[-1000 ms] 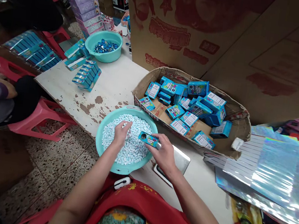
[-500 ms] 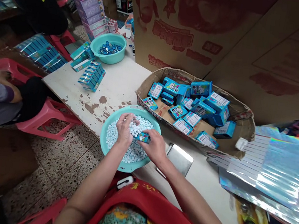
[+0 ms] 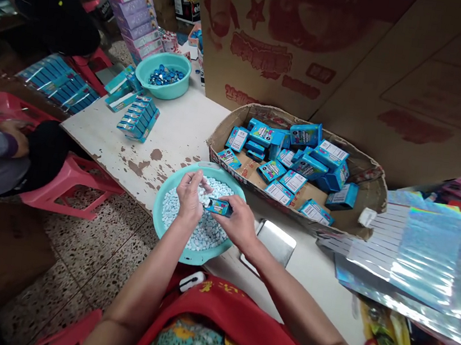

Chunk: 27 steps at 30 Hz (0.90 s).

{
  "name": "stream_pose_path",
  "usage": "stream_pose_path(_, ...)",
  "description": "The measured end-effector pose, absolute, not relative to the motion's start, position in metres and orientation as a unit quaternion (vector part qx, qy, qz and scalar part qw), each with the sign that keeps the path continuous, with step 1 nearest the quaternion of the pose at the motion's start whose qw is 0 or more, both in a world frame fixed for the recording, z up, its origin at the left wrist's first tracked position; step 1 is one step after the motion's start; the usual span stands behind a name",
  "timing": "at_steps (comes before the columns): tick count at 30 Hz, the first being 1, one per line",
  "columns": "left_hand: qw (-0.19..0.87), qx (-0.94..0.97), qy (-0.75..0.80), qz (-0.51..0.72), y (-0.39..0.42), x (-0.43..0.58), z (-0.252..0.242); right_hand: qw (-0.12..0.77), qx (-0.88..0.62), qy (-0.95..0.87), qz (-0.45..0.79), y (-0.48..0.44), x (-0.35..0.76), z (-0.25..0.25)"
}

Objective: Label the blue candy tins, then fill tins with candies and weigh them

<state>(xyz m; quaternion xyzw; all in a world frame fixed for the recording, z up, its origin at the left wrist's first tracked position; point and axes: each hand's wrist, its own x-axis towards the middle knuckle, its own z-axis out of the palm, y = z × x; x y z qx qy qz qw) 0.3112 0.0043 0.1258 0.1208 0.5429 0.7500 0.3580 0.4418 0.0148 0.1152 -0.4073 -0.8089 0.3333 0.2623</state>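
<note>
Small blue rectangular printed box [image 3: 220,207] pinched in my right hand [image 3: 241,223], long axis crosswise, left end meeting my left hand [image 3: 191,194]; I see it cupping small white pellets [image 3: 202,196].

The pellet basin [image 3: 194,257] is turquoise, its pellets [image 3: 209,237] bluish white. Over it, the small box [image 3: 220,207] is blue with white lettering. Nearside of it, a red apron [image 3: 255,307] bears yellow marks; beyond it, a brown carton [image 3: 346,97] bears red print.
</note>
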Motion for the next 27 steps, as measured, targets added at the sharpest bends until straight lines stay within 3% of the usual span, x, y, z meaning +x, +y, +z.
stream_pose_path(19, 0.313, 0.171, 0.563, 0.745, 0.002, 0.317, 0.127, 0.313, -0.404, -0.774, 0.373, 0.009, 0.438, 0.115)
stream_pose_path(27, 0.378, 0.158, 0.530, 0.743, -0.007, 0.330, 0.140, 0.329, -0.396, -0.763, 0.391, 0.005, 0.446, 0.119)
